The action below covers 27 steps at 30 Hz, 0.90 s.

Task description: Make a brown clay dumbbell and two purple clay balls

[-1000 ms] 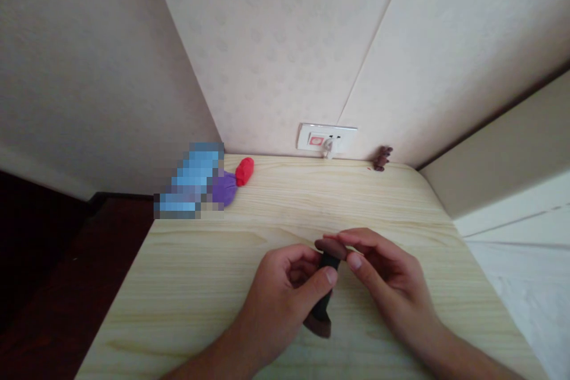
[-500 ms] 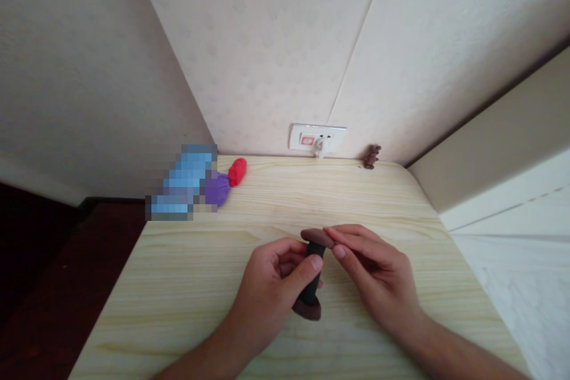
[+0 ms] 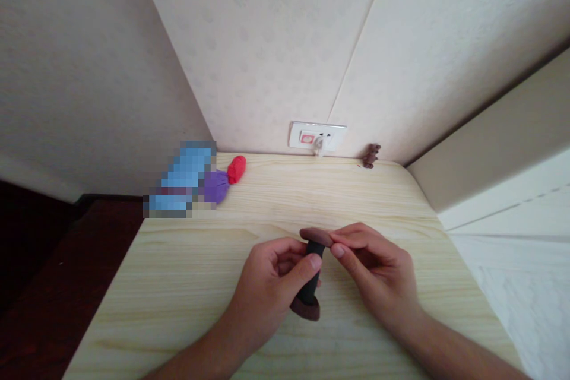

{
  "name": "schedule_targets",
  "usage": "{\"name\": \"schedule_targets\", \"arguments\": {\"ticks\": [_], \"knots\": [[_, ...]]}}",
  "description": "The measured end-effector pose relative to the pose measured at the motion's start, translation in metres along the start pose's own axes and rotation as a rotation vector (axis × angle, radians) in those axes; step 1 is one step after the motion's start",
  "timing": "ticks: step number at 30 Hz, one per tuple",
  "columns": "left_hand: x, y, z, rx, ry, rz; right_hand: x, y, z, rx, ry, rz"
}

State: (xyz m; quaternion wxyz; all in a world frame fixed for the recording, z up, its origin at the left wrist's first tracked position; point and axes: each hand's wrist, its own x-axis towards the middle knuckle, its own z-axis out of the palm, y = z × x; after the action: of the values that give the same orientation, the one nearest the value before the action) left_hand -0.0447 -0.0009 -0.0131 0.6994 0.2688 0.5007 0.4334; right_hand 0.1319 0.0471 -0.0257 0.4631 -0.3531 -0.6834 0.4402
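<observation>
Wallpaper [image 3: 262,53] in pale, faintly patterned cream rises behind the rear edge of a light wood-grained table [image 3: 187,297]. Its left edge borders a dark reddish floor [image 3: 40,261]; its right edge runs past a cream-white panel [image 3: 512,136], with the rear right corner rounded. Wood grain stretches from both hands to the left and right edges, and back to the rear edge.

Near the middle of the table's front half, the left hand [image 3: 276,282] has its fingers wrapped around a spool-shaped piece, a black cylinder with curved dark-brown ends [image 3: 307,291], thumb pressed along the shaft. Fingers of the right hand [image 3: 383,273] are drawn nearly together, thumb and forefinger pinching the right tip of the upper brown end. Whether the piece touches the table cannot be told.

A blurred blue oblong [image 3: 184,175] covers the rear left corner. A white socket plate [image 3: 307,138] with a plug sits on the wall just above the rear edge. Beside the oblong lies a rounded purple lump [image 3: 217,187], touching a smaller oval red lump [image 3: 237,170]. Smallest, a knobbly brown figure [image 3: 371,156] stands by the rear edge, near the rounded corner.
</observation>
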Motion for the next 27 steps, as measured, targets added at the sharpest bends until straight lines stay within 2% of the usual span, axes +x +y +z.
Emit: {"name": "schedule_targets", "arguments": {"ticks": [9,13,19,27], "knots": [[0.001,-0.002,-0.002,0.015,-0.033,0.026,0.0,-0.001,0.0,0.042,-0.016,-0.021],[0.0,-0.003,-0.002,0.061,-0.053,0.028,-0.003,-0.003,0.0,0.114,-0.014,0.023],[-0.003,-0.006,-0.002,0.079,-0.072,0.102,0.0,-0.009,-0.005,-0.051,-0.103,-0.107],[-0.003,-0.008,-0.001,0.052,-0.075,0.128,0.0,-0.01,-0.006,-0.085,-0.109,-0.139]]}}
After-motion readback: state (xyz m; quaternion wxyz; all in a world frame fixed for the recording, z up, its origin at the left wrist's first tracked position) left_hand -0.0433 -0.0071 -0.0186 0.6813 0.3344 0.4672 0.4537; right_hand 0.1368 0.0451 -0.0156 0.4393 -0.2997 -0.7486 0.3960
